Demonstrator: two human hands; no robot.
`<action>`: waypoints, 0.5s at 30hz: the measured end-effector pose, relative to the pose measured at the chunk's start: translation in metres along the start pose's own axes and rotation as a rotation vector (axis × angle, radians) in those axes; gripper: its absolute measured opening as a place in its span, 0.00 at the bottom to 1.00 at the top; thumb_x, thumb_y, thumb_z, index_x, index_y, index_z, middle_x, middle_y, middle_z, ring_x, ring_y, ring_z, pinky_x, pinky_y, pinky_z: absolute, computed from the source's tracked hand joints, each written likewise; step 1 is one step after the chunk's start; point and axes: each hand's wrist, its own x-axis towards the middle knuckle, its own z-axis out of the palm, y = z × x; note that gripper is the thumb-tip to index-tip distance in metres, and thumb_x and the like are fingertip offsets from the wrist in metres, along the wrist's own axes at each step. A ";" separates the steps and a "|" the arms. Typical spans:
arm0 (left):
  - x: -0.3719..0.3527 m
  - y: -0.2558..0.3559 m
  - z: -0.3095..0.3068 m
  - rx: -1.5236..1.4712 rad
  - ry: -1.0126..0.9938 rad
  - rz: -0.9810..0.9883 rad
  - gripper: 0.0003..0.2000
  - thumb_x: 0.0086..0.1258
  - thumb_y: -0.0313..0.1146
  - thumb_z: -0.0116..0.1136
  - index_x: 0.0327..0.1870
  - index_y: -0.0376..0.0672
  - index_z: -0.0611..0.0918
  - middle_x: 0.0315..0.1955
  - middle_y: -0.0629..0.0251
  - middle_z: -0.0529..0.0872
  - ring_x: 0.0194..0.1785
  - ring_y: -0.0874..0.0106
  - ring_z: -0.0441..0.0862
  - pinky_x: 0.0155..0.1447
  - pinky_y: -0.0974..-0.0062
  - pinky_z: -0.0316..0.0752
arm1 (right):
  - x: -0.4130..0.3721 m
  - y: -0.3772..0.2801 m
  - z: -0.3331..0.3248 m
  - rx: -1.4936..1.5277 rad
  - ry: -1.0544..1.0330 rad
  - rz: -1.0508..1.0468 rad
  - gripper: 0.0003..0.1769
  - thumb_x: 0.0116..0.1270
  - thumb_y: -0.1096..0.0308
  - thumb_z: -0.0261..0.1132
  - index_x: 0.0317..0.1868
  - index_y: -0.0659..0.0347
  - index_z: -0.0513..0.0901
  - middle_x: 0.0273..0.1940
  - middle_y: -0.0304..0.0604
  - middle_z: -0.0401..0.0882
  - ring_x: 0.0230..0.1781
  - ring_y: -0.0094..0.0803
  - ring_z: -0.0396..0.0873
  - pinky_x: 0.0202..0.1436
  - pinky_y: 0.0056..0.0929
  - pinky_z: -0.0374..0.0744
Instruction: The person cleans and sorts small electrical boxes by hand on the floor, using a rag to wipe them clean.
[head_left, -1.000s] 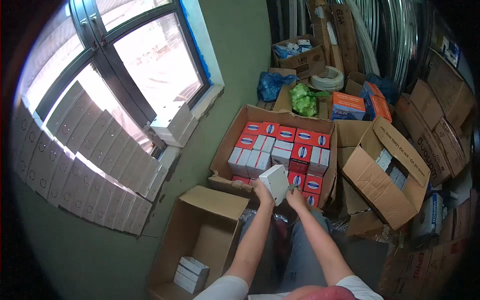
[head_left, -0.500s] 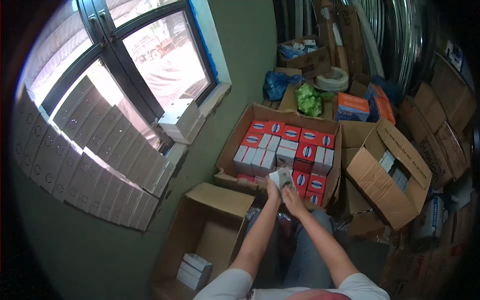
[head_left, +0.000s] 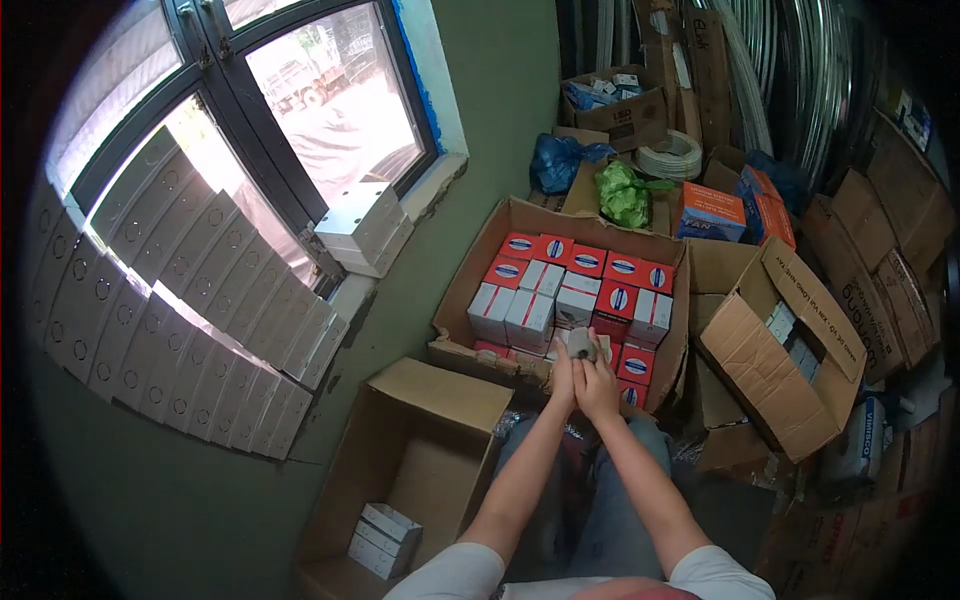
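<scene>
Between my left hand (head_left: 563,377) and my right hand (head_left: 597,384) is a small whitish-grey box (head_left: 580,343) with a dark spot on the side facing me. Both hands are closed around it from either side, above the near edge of a large carton (head_left: 462,357). Inside that carton stand several red-and-white boxes (head_left: 618,298) with blue oval labels. To the left of my forearms an open carton (head_left: 440,388) contains a short stack of white boxes (head_left: 385,540).
Many flat white boxes (head_left: 190,330) are stacked along the wall by the window. More white boxes (head_left: 362,225) sit on the sill. At right lies an open carton (head_left: 765,365) with boxes inside; behind are a green bag (head_left: 622,195), a blue bag (head_left: 558,163) and a coil (head_left: 668,158).
The whitish box has turned in my hands, from its broad face showing to a smaller side facing me. My hands have come closer together around it.
</scene>
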 end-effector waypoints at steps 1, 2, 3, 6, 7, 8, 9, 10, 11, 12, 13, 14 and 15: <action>-0.006 0.005 0.002 0.002 0.013 -0.019 0.42 0.69 0.68 0.26 0.46 0.31 0.81 0.37 0.54 0.84 0.42 0.63 0.81 0.49 0.68 0.72 | 0.003 0.000 -0.001 0.000 0.043 -0.015 0.14 0.69 0.64 0.53 0.37 0.68 0.80 0.44 0.64 0.75 0.49 0.58 0.73 0.50 0.47 0.72; -0.008 0.005 0.005 0.006 0.011 0.021 0.42 0.70 0.67 0.26 0.48 0.32 0.80 0.38 0.53 0.84 0.43 0.62 0.81 0.50 0.67 0.72 | 0.004 -0.001 -0.002 0.001 0.084 -0.030 0.14 0.69 0.65 0.54 0.36 0.67 0.80 0.41 0.63 0.76 0.46 0.57 0.74 0.47 0.47 0.73; -0.011 0.006 0.010 0.010 0.009 0.061 0.41 0.70 0.67 0.27 0.49 0.33 0.80 0.39 0.52 0.84 0.44 0.61 0.81 0.51 0.66 0.72 | 0.004 -0.002 -0.004 0.009 0.026 0.123 0.14 0.69 0.65 0.54 0.36 0.68 0.80 0.40 0.62 0.76 0.44 0.57 0.75 0.45 0.47 0.73; -0.024 0.014 0.011 0.325 0.078 0.145 0.43 0.69 0.68 0.28 0.43 0.28 0.81 0.37 0.42 0.83 0.46 0.53 0.81 0.52 0.62 0.71 | 0.004 0.003 -0.003 0.031 0.010 0.389 0.16 0.71 0.64 0.52 0.36 0.69 0.79 0.33 0.59 0.76 0.37 0.55 0.76 0.40 0.47 0.72; -0.031 0.020 0.012 0.480 0.113 0.168 0.45 0.68 0.68 0.27 0.39 0.26 0.81 0.36 0.37 0.83 0.47 0.49 0.81 0.52 0.60 0.71 | 0.003 0.009 -0.001 0.045 0.051 0.391 0.16 0.71 0.64 0.51 0.35 0.69 0.79 0.32 0.59 0.76 0.37 0.55 0.75 0.39 0.46 0.72; -0.047 0.032 0.017 0.525 0.163 0.191 0.45 0.69 0.68 0.27 0.35 0.24 0.81 0.32 0.32 0.81 0.47 0.44 0.80 0.53 0.56 0.69 | 0.004 0.012 -0.001 0.060 0.095 0.395 0.17 0.72 0.64 0.51 0.35 0.69 0.79 0.32 0.59 0.75 0.36 0.55 0.75 0.39 0.46 0.72; -0.040 0.028 0.015 0.537 0.139 0.171 0.45 0.68 0.68 0.28 0.37 0.25 0.81 0.34 0.33 0.81 0.48 0.45 0.79 0.53 0.57 0.69 | 0.005 0.015 -0.001 0.076 0.142 0.400 0.17 0.72 0.63 0.50 0.35 0.69 0.79 0.31 0.59 0.75 0.36 0.55 0.75 0.39 0.45 0.72; -0.030 0.020 0.011 0.551 0.114 0.152 0.44 0.68 0.68 0.28 0.39 0.25 0.81 0.36 0.35 0.82 0.49 0.46 0.79 0.54 0.59 0.69 | 0.004 0.017 -0.002 0.084 0.104 0.396 0.19 0.73 0.62 0.48 0.34 0.70 0.78 0.32 0.59 0.75 0.35 0.56 0.74 0.38 0.44 0.72; -0.029 0.020 0.010 0.563 0.088 0.132 0.44 0.67 0.69 0.29 0.41 0.26 0.81 0.38 0.36 0.82 0.50 0.48 0.79 0.55 0.60 0.68 | 0.003 0.017 -0.002 0.094 0.112 0.394 0.19 0.73 0.62 0.49 0.34 0.70 0.78 0.33 0.59 0.76 0.35 0.55 0.75 0.38 0.43 0.72; -0.029 0.019 0.009 0.503 0.058 0.156 0.44 0.67 0.68 0.31 0.38 0.26 0.82 0.35 0.39 0.84 0.47 0.49 0.81 0.52 0.60 0.69 | 0.003 0.017 -0.003 0.102 0.119 0.390 0.19 0.73 0.61 0.50 0.34 0.70 0.78 0.33 0.58 0.76 0.36 0.54 0.75 0.38 0.43 0.72; -0.028 0.018 0.007 0.497 0.033 0.172 0.43 0.67 0.68 0.32 0.37 0.27 0.82 0.33 0.40 0.84 0.45 0.49 0.81 0.51 0.60 0.70 | 0.003 0.018 -0.003 0.108 0.123 0.387 0.20 0.73 0.60 0.50 0.34 0.70 0.78 0.34 0.57 0.76 0.36 0.53 0.75 0.38 0.42 0.72; -0.031 0.021 0.006 0.492 0.008 0.185 0.42 0.67 0.68 0.32 0.37 0.28 0.82 0.32 0.40 0.84 0.44 0.48 0.81 0.49 0.60 0.70 | 0.004 0.018 -0.005 0.144 0.121 0.414 0.20 0.71 0.58 0.52 0.36 0.70 0.78 0.34 0.57 0.76 0.36 0.53 0.76 0.39 0.42 0.72; -0.035 0.024 0.004 0.489 -0.016 0.198 0.41 0.68 0.67 0.33 0.36 0.29 0.83 0.30 0.41 0.84 0.42 0.47 0.82 0.48 0.60 0.71 | 0.005 0.018 -0.006 0.182 0.118 0.442 0.20 0.70 0.57 0.54 0.37 0.69 0.79 0.34 0.56 0.76 0.37 0.52 0.76 0.40 0.41 0.72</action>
